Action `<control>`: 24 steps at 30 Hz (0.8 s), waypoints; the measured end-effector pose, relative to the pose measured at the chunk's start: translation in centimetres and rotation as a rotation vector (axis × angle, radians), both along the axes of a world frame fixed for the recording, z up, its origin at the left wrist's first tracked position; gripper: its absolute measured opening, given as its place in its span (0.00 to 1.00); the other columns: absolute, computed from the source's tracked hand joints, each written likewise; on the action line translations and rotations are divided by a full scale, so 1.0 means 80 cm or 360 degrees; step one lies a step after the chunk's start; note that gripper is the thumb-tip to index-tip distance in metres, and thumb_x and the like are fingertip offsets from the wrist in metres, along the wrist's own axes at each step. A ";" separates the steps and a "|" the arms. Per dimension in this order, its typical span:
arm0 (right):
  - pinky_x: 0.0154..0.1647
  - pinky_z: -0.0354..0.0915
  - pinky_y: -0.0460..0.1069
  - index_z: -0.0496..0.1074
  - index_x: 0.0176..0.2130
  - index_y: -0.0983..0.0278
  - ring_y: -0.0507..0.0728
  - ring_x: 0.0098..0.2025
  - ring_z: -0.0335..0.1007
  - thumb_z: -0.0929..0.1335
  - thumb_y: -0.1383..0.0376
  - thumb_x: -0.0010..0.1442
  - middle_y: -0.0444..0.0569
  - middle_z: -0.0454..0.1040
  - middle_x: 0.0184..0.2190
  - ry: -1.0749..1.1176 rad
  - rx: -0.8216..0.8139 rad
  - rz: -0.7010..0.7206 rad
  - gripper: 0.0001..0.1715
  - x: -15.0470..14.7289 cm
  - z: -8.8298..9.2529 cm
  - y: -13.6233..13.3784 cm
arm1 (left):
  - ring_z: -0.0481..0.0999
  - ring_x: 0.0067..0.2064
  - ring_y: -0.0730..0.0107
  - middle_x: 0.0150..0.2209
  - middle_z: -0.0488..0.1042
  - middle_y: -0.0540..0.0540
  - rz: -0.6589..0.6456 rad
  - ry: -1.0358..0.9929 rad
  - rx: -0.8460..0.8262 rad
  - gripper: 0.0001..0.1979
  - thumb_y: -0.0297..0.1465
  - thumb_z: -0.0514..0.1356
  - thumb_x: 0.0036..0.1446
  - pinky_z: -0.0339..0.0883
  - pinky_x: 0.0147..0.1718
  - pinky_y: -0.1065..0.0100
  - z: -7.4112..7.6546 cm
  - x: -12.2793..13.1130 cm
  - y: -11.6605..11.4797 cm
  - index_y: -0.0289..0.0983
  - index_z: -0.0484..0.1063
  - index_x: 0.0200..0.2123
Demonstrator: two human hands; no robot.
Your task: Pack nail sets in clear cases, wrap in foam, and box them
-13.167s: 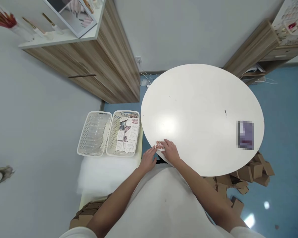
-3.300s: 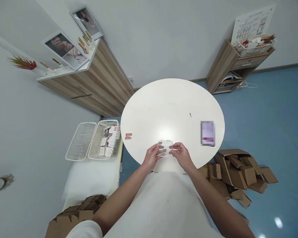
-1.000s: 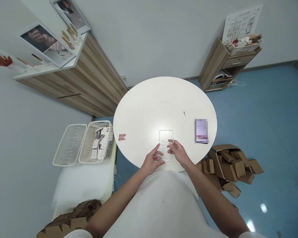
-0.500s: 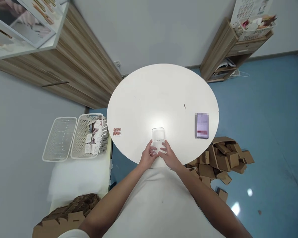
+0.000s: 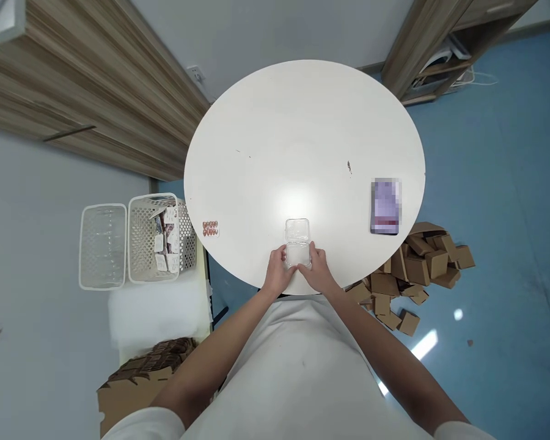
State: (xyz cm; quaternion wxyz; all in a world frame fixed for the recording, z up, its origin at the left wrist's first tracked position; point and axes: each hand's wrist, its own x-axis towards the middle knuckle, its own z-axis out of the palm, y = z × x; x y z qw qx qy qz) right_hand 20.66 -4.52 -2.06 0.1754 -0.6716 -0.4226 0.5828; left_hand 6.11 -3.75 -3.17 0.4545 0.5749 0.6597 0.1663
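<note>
A small clear plastic hinged case [image 5: 297, 238] lies opened flat on the round white table [image 5: 302, 140], near its front edge. My left hand [image 5: 278, 274] grips the case's near half from the left. My right hand [image 5: 318, 271] grips it from the right. Both hands have their fingers curled around the case's edges. A small card of reddish press-on nails [image 5: 209, 228] lies on the table to the left, apart from both hands.
A blurred purple rectangle [image 5: 385, 206] lies at the table's right edge. Two white baskets stand left of the table: one [image 5: 102, 245] holds clear cases, the other [image 5: 158, 238] holds packets. Cardboard boxes [image 5: 417, 263] litter the blue floor on the right. Another carton [image 5: 137, 379] sits lower left.
The clear case has gone from held closed above the table to lying open flat on it, both hands still on its near half. The camera has tipped down toward the table.
</note>
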 end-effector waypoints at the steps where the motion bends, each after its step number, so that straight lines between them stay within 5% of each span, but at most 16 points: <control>1: 0.57 0.50 0.55 0.34 0.62 0.61 0.59 0.57 0.47 0.64 0.60 0.50 0.53 0.52 0.50 -0.0005 0.0033 0.0015 0.49 0.000 -0.002 0.000 | 0.65 0.42 0.67 0.43 0.61 0.44 -0.0018 0.0025 0.0012 0.32 0.27 0.61 0.44 0.62 0.42 0.62 -0.001 0.001 0.001 0.39 0.54 0.54; 6: 0.56 0.53 0.58 0.36 0.62 0.59 0.60 0.56 0.49 0.65 0.61 0.49 0.54 0.50 0.52 -0.0023 0.0208 -0.0044 0.48 -0.001 -0.005 -0.013 | 0.64 0.42 0.66 0.43 0.60 0.44 -0.0018 0.0053 0.0010 0.36 0.28 0.61 0.44 0.62 0.44 0.59 -0.001 0.003 -0.003 0.39 0.50 0.56; 12: 0.44 0.66 0.53 0.41 0.60 0.57 0.52 0.37 0.66 0.65 0.61 0.49 0.53 0.52 0.51 0.0252 0.0035 -0.0307 0.44 -0.002 -0.002 -0.030 | 0.66 0.40 0.69 0.44 0.60 0.43 0.0215 -0.0069 -0.0214 0.31 0.30 0.62 0.44 0.66 0.38 0.64 0.001 0.005 -0.019 0.39 0.56 0.53; 18: 0.48 0.64 0.52 0.53 0.56 0.59 0.54 0.45 0.66 0.66 0.64 0.48 0.52 0.53 0.50 0.0330 0.0040 -0.0476 0.36 0.000 -0.006 -0.016 | 0.66 0.43 0.70 0.45 0.60 0.43 0.0301 -0.0264 -0.0198 0.28 0.27 0.60 0.46 0.65 0.42 0.64 -0.004 0.010 -0.010 0.40 0.58 0.52; 24: 0.49 0.64 0.54 0.55 0.55 0.57 0.55 0.46 0.66 0.66 0.65 0.48 0.51 0.53 0.50 0.0298 0.0123 -0.0484 0.35 0.002 -0.012 -0.009 | 0.66 0.45 0.69 0.46 0.60 0.43 0.0335 -0.0316 -0.0203 0.29 0.27 0.61 0.45 0.65 0.44 0.62 -0.007 0.012 -0.005 0.41 0.59 0.52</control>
